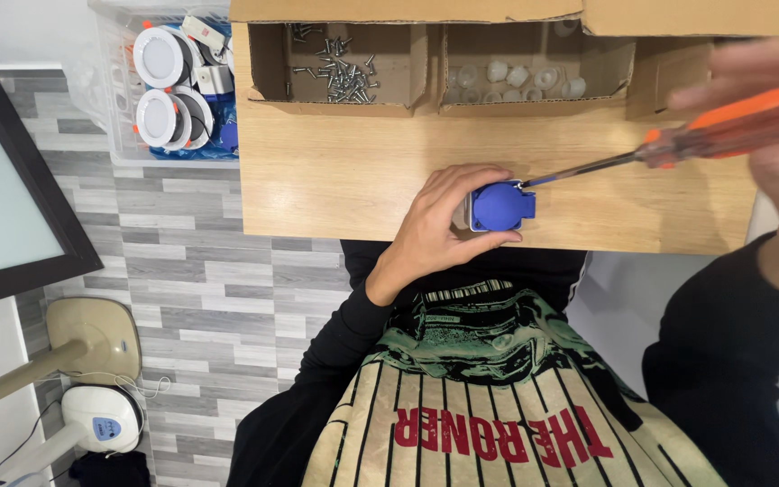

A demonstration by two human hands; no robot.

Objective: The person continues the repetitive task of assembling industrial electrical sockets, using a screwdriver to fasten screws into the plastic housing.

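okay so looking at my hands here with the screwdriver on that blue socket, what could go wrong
1. The screwdriver tip meets the blue socket at a shallow slant, so it may slip off and jab the left hand wrapped around the socket.
2. The socket sits close to the wooden table's near edge, so a hard push from the right hand could shove it off.

socket: we see a small blue socket (501, 206), round-faced on a square grey base, near the table's near edge, centre.
screwdriver: orange handle (750, 122) far right, its thin shaft slanting left, tip touching the socket's upper right corner.
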